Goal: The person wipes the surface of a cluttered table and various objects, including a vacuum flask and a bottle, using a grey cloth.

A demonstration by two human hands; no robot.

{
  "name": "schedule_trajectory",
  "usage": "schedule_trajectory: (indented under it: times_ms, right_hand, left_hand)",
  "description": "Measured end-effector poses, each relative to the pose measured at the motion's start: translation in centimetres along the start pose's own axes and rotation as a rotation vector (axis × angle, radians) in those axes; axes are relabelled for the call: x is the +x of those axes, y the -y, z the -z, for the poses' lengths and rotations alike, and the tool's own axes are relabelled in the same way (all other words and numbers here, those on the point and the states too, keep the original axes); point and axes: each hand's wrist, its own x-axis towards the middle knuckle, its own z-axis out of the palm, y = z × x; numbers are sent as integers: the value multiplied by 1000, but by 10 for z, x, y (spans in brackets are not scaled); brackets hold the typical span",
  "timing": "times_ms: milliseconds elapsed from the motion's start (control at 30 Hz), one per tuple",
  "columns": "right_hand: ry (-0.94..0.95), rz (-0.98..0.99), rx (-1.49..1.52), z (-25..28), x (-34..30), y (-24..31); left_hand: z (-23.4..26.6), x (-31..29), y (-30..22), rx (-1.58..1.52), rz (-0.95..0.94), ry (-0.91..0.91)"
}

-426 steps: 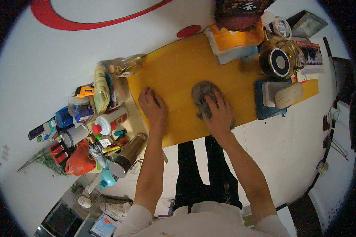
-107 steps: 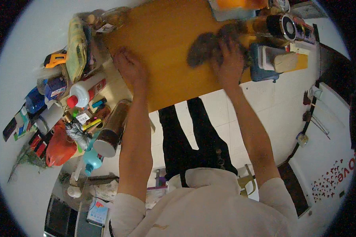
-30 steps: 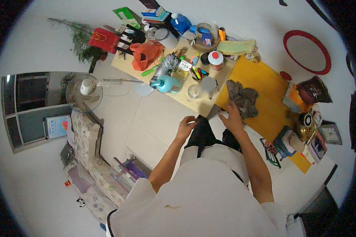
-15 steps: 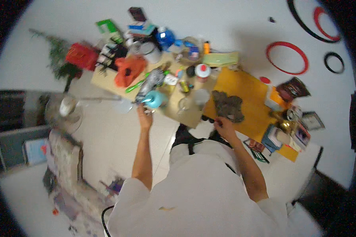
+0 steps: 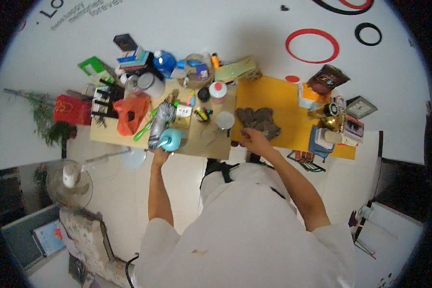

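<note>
My left hand (image 5: 160, 156) is at the front edge of the table, just below a teal pump bottle (image 5: 172, 139) and the lower end of a silver-grey folded umbrella (image 5: 164, 117). Its fingertips are hidden there, so I cannot tell whether it grips either one. My right hand (image 5: 255, 140) is over the front edge farther right, fingers curled together. A small dark rounded thing (image 5: 234, 143) shows beside its fingertips, too blurred to name. Behind that hand a crumpled brown cloth (image 5: 260, 121) lies on the yellow tabletop (image 5: 297, 129).
Left of the umbrella are an orange plastic bag (image 5: 131, 113) and a green-handled tool (image 5: 143, 131). A white bottle with a red cap (image 5: 218, 91) and a clear round container (image 5: 225, 120) stand mid-table. Books and boxes (image 5: 324, 139) crowd the right end. A fan (image 5: 71, 178) stands at left.
The view has turned, so the table and things appear shifted left and more level. Both hands remain near the front edge, left by the pump bottle and right by the brown cloth.
</note>
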Motion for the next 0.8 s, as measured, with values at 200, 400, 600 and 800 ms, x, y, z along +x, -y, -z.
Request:
schedule_trajectory:
  times_ms: [200,400,600,800]
  right_hand:
    - [-164,-25,-52,-15,19,41]
    - [-183,54,-177,6,32,91]
    - [-199,155,-265,-14,55,83]
    - [-178,142,-92,-14,59,50]
  left_hand:
    - [7,26,-22,-147,-104,-247]
    - [4,17,-14,-129,93,-253]
    - [-26,-11,14,-365,277,-307]
    - [-68,-39,0,-524,465,-307]
